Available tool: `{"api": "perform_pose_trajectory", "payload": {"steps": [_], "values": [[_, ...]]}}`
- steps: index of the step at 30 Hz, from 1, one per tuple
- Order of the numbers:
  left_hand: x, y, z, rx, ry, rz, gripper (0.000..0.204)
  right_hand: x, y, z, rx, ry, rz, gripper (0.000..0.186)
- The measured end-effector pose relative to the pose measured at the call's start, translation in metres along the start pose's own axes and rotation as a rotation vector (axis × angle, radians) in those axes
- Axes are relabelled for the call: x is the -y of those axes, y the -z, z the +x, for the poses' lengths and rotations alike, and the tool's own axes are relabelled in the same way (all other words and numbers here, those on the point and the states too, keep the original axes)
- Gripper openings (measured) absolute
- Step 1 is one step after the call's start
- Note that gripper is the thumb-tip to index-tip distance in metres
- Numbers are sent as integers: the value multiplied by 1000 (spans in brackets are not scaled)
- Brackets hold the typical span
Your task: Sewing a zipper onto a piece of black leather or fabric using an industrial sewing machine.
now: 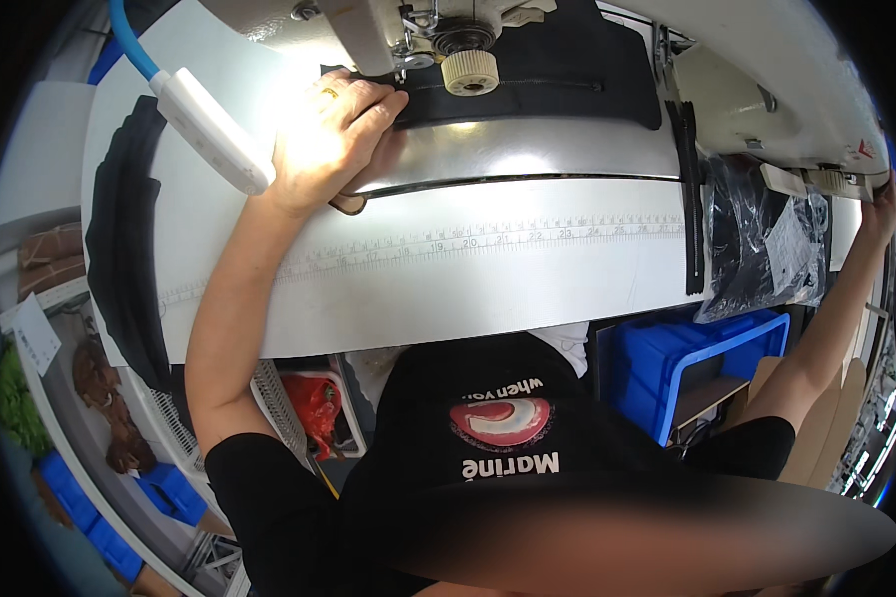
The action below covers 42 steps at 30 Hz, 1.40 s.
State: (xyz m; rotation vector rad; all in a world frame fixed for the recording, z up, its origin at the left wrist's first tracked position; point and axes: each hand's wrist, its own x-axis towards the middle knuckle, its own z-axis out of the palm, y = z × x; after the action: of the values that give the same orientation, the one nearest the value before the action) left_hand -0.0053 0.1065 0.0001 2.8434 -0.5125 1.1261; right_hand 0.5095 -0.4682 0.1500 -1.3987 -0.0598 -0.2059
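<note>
Black fabric with a zipper (528,88) set along it lies under the head of a sewing machine (707,99). My left hand (340,124) presses on the fabric's left end beside the needle area, fingers bent and held close together. Those fingertips are partly lost in the lamp's glare. Far out to the right, my right hand (880,211) grips the right end of the machine, at its handwheel; most of the wheel and some fingers are hidden. A cream knob (470,74) sits on the machine head above the fabric.
A white lamp (209,129) on a blue cable hangs left of my hand. Black fabric pieces (124,239) drape over the left table edge. A loose black zipper (689,199) and a clear plastic bag (762,239) lie right. A blue crate (667,388) stands below.
</note>
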Motion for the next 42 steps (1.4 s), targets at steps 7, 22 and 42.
{"api": "perform_pose_trajectory", "payload": {"steps": [7,22,42], "values": [[-2,3,0,30,19,32,37,-27,26,1,16,54,287,36],[-4,-1,-1,-14,49,-23,36,-25,-9,-51,-69,88,306,35],[-16,14,-8,151,132,-22,39,11,-152,-272,73,1130,-186,27]]}}
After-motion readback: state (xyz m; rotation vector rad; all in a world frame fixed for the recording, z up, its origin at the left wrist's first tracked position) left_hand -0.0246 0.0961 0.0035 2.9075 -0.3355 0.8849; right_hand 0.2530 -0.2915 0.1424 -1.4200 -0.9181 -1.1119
